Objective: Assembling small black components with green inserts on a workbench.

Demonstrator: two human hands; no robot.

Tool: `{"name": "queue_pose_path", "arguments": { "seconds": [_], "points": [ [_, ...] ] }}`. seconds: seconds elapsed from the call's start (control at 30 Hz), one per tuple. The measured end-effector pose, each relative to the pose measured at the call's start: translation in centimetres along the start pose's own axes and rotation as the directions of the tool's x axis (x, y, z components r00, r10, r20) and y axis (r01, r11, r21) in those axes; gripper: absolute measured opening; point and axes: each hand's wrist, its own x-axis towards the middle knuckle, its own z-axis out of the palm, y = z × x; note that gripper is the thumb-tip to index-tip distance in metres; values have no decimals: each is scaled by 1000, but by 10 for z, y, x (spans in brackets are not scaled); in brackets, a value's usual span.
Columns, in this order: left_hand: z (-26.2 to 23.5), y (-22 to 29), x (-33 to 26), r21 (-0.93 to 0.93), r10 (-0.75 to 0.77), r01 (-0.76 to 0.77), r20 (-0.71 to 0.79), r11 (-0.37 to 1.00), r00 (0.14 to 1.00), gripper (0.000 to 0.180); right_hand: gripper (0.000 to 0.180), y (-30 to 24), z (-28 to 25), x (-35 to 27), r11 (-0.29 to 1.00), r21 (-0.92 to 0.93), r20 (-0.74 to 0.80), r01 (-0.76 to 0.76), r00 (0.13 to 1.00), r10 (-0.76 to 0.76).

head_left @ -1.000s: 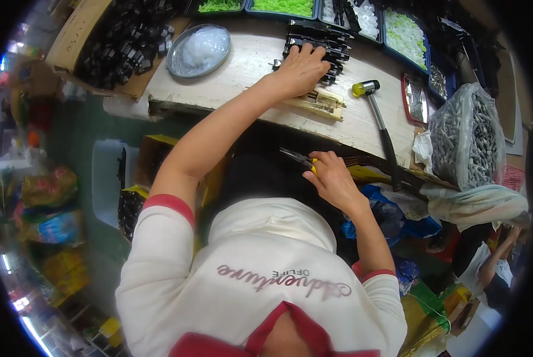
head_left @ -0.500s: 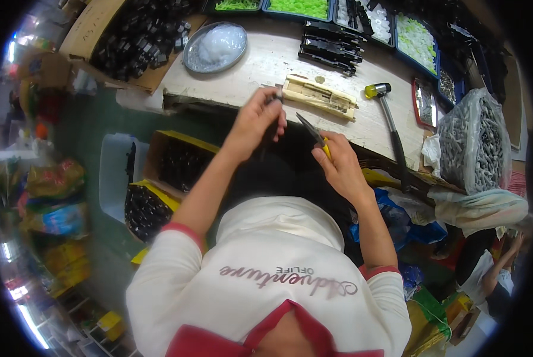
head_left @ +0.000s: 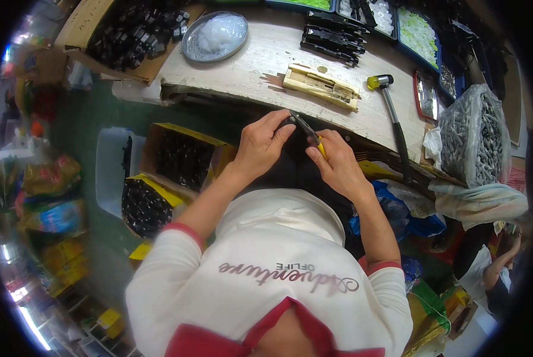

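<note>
My left hand (head_left: pixel 260 141) is closed, thumb against fingers, on a small black part (head_left: pixel 286 122) that its fingers mostly cover. In my right hand (head_left: pixel 336 159) is a pointed metal tool with a yellow handle (head_left: pixel 320 144), like scissors or pliers; I cannot make out which. Its tip meets the black part at my left fingertips. Both hands hover just off the bench's front edge, above my lap. Beyond them on the bench lies a cream-coloured block-like fixture (head_left: pixel 321 87) with a long recess, touched by neither hand.
A mallet (head_left: pixel 391 107) with a black handle overhangs the bench edge at right. Behind stand stacked black parts (head_left: pixel 333 40) and a round metal dish (head_left: pixel 215 37). A bag of grey pieces (head_left: pixel 477 140) sits at right. Boxes of black parts (head_left: pixel 180 156) stand low at left.
My left hand has come down slightly, bringing the black part to the tool's tip. The tool in my right hand has shifted a little left. The view has tilted slightly.
</note>
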Motion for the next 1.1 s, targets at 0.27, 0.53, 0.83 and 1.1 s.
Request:
{"name": "queue_pose_path", "arguments": {
  "seconds": [0.27,0.53,0.83,1.1],
  "points": [
    [-22,-7,1,-552,-410,810,704,198,580,16,16,4,-4,-5,997,-75,170,29,985,-16],
    [-34,-30,-28,-583,-215,805,805,-114,553,18,21,-3,5,-2,984,-134,290,119,954,-76],
    [-144,-156,-114,-703,-925,603,-257,377,279,21,28,8,20,-5,989,-142,228,38,974,-4],
    [-164,-288,-177,-750,-981,662,-118,-14,-154,47,29,6,24,-9,982,-184,243,32,970,14]
  ]
}}
